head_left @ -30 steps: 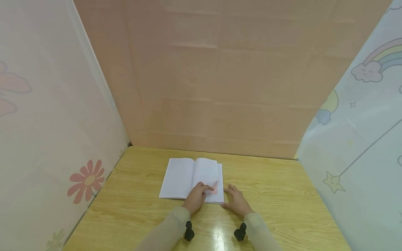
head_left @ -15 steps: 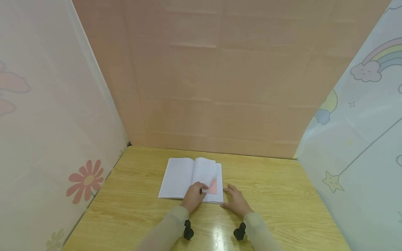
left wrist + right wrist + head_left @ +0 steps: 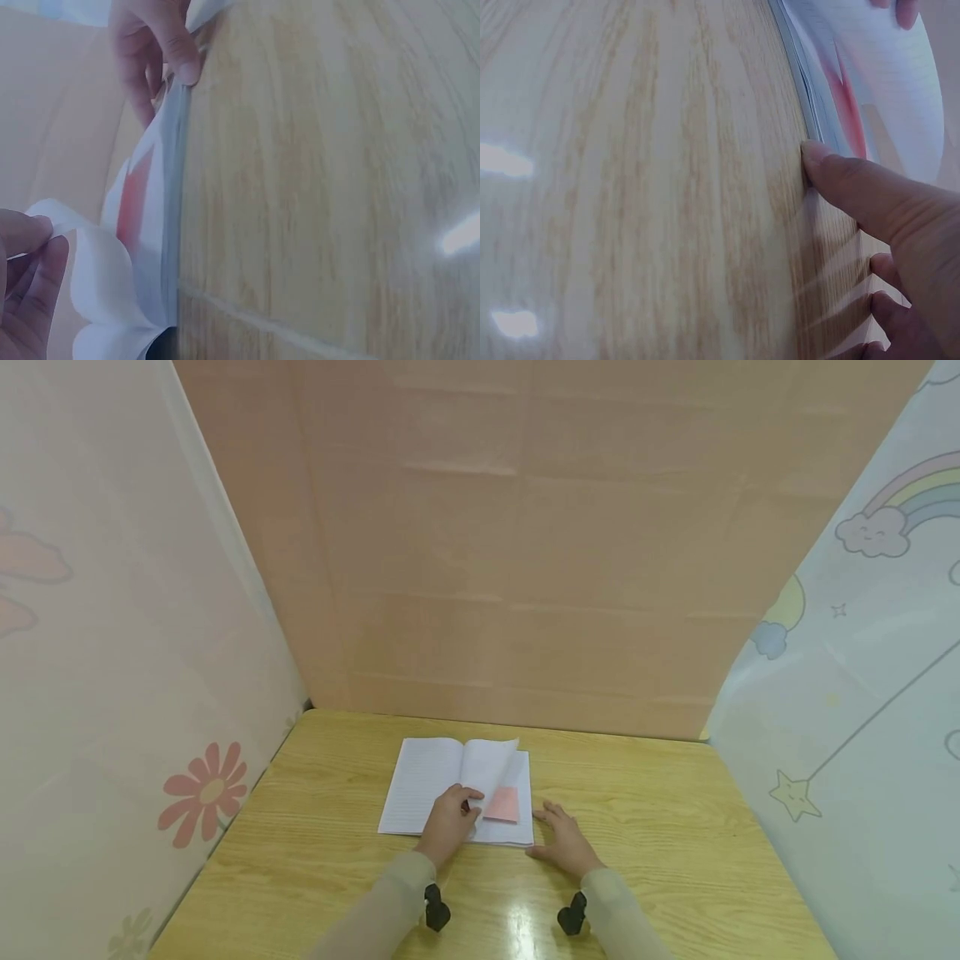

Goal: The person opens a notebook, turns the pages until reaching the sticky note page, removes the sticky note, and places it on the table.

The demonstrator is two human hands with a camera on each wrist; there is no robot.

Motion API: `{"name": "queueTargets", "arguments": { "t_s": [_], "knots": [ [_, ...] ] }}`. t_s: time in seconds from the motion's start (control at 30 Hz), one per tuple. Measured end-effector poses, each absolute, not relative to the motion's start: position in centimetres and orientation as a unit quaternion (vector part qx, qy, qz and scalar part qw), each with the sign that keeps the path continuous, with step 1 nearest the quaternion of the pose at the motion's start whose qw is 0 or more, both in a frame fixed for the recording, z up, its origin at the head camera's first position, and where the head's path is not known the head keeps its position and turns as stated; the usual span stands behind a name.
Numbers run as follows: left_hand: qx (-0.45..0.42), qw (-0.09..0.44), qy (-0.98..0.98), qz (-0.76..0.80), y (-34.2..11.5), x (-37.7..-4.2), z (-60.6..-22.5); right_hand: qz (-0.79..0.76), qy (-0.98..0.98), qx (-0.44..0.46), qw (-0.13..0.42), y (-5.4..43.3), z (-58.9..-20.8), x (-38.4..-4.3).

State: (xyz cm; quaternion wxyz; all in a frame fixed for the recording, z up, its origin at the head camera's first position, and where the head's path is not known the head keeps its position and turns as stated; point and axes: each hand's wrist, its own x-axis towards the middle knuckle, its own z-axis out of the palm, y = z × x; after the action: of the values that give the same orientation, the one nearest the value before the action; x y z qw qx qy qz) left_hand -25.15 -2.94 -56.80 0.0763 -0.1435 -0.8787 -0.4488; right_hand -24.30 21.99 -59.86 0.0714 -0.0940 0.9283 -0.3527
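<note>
An open lined notebook [image 3: 423, 785] lies on the wooden table. My left hand [image 3: 447, 818] pinches the lower outer corner of a right-hand page [image 3: 487, 764] between thumb and fingers, and the page curls up toward the left. Beneath it, a pink sticky note [image 3: 502, 804] shows on the page below; in the left wrist view the pink note [image 3: 135, 199] sits beyond the curled page [image 3: 105, 262]. My right hand [image 3: 564, 842] rests at the notebook's lower right corner, fingers spread, with the thumb [image 3: 840, 169] touching the notebook's edge.
The wooden table [image 3: 637, 810] extends to both sides and in front of the notebook. A tan sheet [image 3: 495, 568] hangs behind it. Patterned white sheets stand at the left [image 3: 112, 693] and right [image 3: 862, 693].
My left hand has drawn the page corner leftward, curling the page up. The pink sticky note, partly covered before, now shows more fully. The right hand has stayed in place.
</note>
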Motion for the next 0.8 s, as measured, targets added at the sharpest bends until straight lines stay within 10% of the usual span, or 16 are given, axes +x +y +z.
{"name": "queueTargets", "arguments": {
  "t_s": [0.8],
  "knots": [
    [-0.042,0.132,-0.850,-0.508,-8.0,-23.6,-54.6,-0.349,0.929,-0.103,0.065,22.4,-60.6,-24.7]
  ]
}}
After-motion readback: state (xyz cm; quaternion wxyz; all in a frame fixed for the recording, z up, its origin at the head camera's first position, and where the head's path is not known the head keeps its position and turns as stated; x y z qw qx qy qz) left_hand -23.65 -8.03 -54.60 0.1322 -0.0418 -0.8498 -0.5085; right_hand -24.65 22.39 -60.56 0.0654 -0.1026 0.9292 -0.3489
